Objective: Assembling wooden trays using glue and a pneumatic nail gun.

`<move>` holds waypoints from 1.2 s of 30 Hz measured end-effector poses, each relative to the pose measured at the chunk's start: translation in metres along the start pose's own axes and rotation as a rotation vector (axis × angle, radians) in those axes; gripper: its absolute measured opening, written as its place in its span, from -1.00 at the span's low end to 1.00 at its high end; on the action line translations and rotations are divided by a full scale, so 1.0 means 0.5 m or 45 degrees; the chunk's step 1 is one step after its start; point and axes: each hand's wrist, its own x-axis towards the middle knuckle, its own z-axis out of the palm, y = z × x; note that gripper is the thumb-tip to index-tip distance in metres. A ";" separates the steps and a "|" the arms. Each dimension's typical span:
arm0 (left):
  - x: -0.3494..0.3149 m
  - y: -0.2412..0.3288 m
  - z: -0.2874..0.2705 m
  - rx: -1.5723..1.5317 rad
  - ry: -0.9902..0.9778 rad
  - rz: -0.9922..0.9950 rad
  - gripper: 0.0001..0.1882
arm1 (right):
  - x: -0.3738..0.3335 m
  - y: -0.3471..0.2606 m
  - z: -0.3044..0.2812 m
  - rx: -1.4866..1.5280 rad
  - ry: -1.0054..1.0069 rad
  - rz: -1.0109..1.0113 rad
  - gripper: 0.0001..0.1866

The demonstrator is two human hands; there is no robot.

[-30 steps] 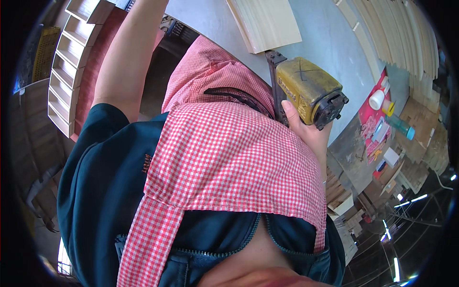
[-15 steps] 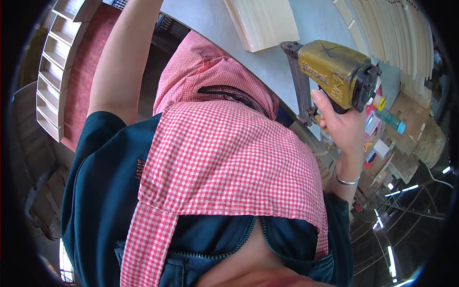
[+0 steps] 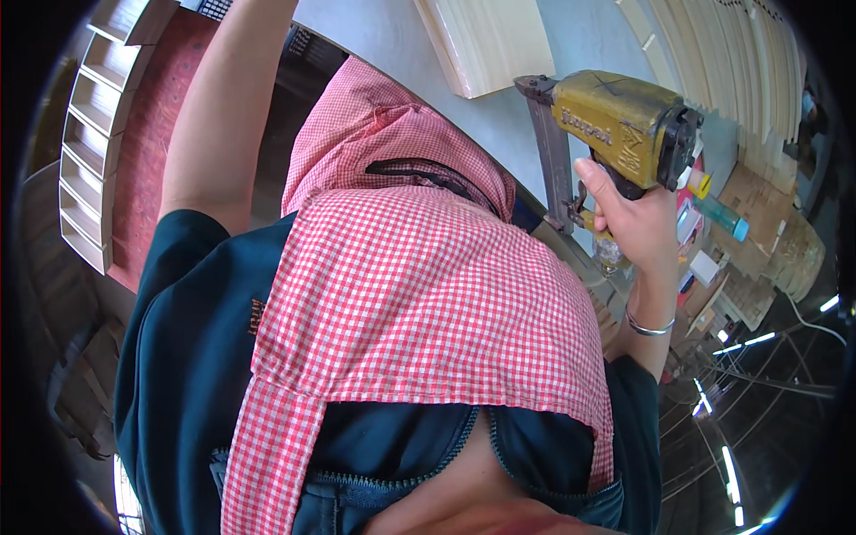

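Overhead, the right hand [image 3: 629, 218] is wrapped tight around a yellow nail gun [image 3: 624, 125] above the grey worktable [image 3: 401, 45]. Pale wood panels [image 3: 495, 40] lie there; the left hand is out of view.

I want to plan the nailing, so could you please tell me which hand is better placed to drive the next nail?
Probably the right hand: it grips the yellow nail gun by its handle. The left hand is out of view.

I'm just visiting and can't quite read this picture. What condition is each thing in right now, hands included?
Right hand: closed around the nail gun's grip, raised.
Nail gun: yellow, held off the table, nose toward the grey table.
Left hand: out of view; the bare arm stretches up past the picture's top edge.
Wooden panel: lying flat on the grey table.
Checked cloth: draped over the person's chest.
Bracelet: on the right wrist.
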 end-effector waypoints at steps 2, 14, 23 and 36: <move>0.011 -0.026 -0.004 0.081 0.008 0.146 -0.33 | -0.007 -0.009 0.005 -0.005 0.009 0.124 -0.67; 0.039 0.196 -0.036 0.412 -1.117 1.533 -0.13 | -0.042 0.070 0.003 0.323 0.281 -0.237 -0.76; -0.145 0.285 0.056 0.624 -1.027 0.537 -0.19 | -0.021 0.111 -0.043 0.405 0.412 0.111 -0.81; -0.170 0.294 0.055 0.549 -0.837 0.546 -0.16 | 0.072 0.114 -0.074 0.327 0.293 0.035 -0.72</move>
